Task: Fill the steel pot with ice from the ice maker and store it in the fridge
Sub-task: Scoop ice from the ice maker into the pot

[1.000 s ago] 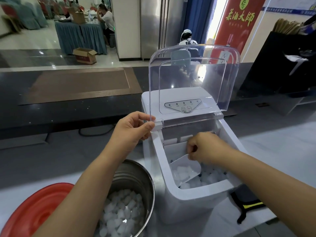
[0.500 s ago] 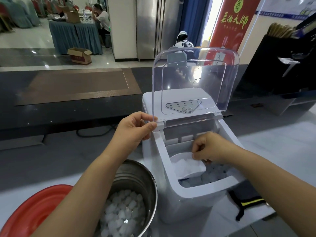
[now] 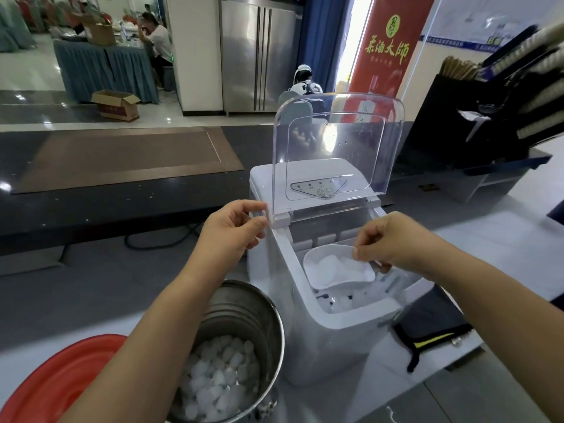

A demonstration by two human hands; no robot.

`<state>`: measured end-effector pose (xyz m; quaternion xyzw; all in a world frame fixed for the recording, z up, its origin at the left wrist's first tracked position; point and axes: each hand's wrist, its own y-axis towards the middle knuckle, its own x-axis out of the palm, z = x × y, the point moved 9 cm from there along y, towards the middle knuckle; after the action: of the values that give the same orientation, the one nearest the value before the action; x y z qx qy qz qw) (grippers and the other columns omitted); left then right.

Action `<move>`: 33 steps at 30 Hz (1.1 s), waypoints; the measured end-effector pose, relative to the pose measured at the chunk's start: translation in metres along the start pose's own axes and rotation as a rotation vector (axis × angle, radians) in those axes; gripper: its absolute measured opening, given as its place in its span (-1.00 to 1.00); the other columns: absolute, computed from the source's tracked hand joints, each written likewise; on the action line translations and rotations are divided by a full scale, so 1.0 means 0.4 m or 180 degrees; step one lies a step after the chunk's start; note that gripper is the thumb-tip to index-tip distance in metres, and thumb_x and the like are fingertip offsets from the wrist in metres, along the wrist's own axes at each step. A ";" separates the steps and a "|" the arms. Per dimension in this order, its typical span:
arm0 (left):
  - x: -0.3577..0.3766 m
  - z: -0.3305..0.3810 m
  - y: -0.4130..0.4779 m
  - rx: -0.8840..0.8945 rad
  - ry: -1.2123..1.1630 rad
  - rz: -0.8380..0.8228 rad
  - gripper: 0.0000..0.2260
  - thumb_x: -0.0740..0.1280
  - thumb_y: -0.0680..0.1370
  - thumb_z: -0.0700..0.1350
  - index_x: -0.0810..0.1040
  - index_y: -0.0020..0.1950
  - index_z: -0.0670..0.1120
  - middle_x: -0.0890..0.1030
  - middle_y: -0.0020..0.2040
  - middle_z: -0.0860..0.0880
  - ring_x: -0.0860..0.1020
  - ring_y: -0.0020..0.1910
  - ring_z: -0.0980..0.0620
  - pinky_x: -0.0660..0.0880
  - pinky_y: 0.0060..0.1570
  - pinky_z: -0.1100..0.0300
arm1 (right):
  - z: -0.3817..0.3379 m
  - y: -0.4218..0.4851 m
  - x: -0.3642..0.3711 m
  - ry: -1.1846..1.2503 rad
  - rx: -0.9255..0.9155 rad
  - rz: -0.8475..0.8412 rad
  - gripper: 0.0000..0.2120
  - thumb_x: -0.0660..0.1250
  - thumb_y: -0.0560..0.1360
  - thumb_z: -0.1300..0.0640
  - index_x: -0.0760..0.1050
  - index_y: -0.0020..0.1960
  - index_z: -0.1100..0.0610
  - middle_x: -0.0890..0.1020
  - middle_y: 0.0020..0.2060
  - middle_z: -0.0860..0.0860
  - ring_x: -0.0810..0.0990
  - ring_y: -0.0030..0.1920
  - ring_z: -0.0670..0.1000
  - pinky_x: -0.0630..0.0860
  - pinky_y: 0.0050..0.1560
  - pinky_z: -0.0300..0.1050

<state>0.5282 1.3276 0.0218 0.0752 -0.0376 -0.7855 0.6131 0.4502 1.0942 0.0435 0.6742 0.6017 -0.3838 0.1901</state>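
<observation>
Scooping step, midway through. Holding the clear plastic lid (image 3: pixel 338 141) upright at centre frame with the left hand (image 3: pixel 235 230), thumb and fingertips pinched on its lower left corner. Gripping a white plastic scoop (image 3: pixel 314 276) by its rear rim with the right hand (image 3: pixel 387 239), fingers curled round it, just right of centre. Loaded with ice cubes (image 3: pixel 331 264) and held just above the open bin of the white ice maker (image 3: pixel 335 337).

At lower centre, just beside the machine's left wall: round steel pot (image 3: pixel 244 315) on the grey counter (image 3: pixel 106 294), partly filled with ice, bare wall showing above it.

Next, by the look of it: carry the scoop level to the left, over the bin's wall, then tip it above the pot's mouth. Calls for room past the left forearm, which crosses over the pot. Likely more scoops before storing; possibly the fridge at upper centre, a tall stainless double-door cabinet (image 3: pixel 259 56).
</observation>
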 end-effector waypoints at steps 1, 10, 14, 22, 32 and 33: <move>-0.011 -0.003 -0.004 -0.0016 -0.0012 0.0034 -0.83 0.33 0.54 -0.22 0.58 0.08 -0.02 0.61 -0.28 -0.04 0.56 -0.31 0.15 0.52 -0.27 0.32 | -0.009 -0.009 -0.003 0.0051 -0.0003 0.0032 -0.88 0.45 0.41 0.30 0.59 -0.31 0.23 0.56 -0.54 0.08 0.47 -0.50 0.00 0.51 -0.39 -0.14; -0.107 0.000 -0.057 -0.0035 0.0024 0.0103 -0.88 0.29 0.57 -0.20 0.60 0.01 -0.05 0.62 -0.26 -0.02 0.55 -0.33 0.16 0.49 -0.31 0.36 | -0.123 -0.102 0.073 0.0094 -0.0059 0.0038 -0.88 0.43 0.41 0.27 0.58 -0.30 0.22 0.55 -0.55 0.04 0.43 -0.48 0.00 0.46 -0.43 -0.16; -0.159 0.003 -0.081 -0.0018 0.0138 0.0158 -0.87 0.27 0.58 -0.19 0.59 0.02 -0.05 0.62 -0.22 -0.06 0.56 -0.29 0.13 0.51 -0.32 0.36 | -0.160 -0.137 0.131 0.0009 -0.0006 0.0017 -0.86 0.40 0.40 0.27 0.55 -0.33 0.18 0.57 -0.54 0.06 0.45 -0.51 0.01 0.48 -0.40 -0.13; -0.240 -0.002 -0.128 -0.0032 0.0131 0.0196 -0.87 0.25 0.59 -0.17 0.59 0.03 -0.06 0.62 -0.22 -0.05 0.55 -0.29 0.15 0.47 -0.33 0.43 | -0.199 -0.166 0.284 -0.0638 -0.0002 0.0001 -0.84 0.32 0.37 0.25 0.48 -0.37 0.10 0.54 -0.50 -0.01 0.48 -0.55 0.00 0.43 -0.46 -0.22; -0.321 -0.008 -0.141 0.0005 0.0112 0.0285 -0.85 0.26 0.58 -0.20 0.60 -0.07 0.00 0.61 -0.33 0.00 0.53 -0.41 0.23 0.47 -0.35 0.38 | -0.248 -0.106 0.504 -0.1733 -0.0225 -0.0163 -0.88 0.25 0.43 0.26 0.51 -0.09 0.12 0.57 -0.12 0.08 0.56 -0.03 0.14 0.40 -0.18 -0.13; -0.326 -0.010 -0.141 0.0006 0.0103 0.0291 -0.84 0.26 0.58 -0.20 0.60 -0.08 0.00 0.61 -0.35 0.02 0.52 -0.42 0.23 0.46 -0.35 0.37 | -0.247 -0.099 0.516 -0.1778 -0.0217 -0.0155 -0.86 0.25 0.43 0.27 0.53 -0.05 0.14 0.59 -0.07 0.09 0.56 -0.03 0.15 0.39 -0.19 -0.14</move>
<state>0.5058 1.4680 0.0189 0.0866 -0.0318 -0.7554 0.6488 0.4371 1.3108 -0.0399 0.5209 0.5545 -0.5387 0.3618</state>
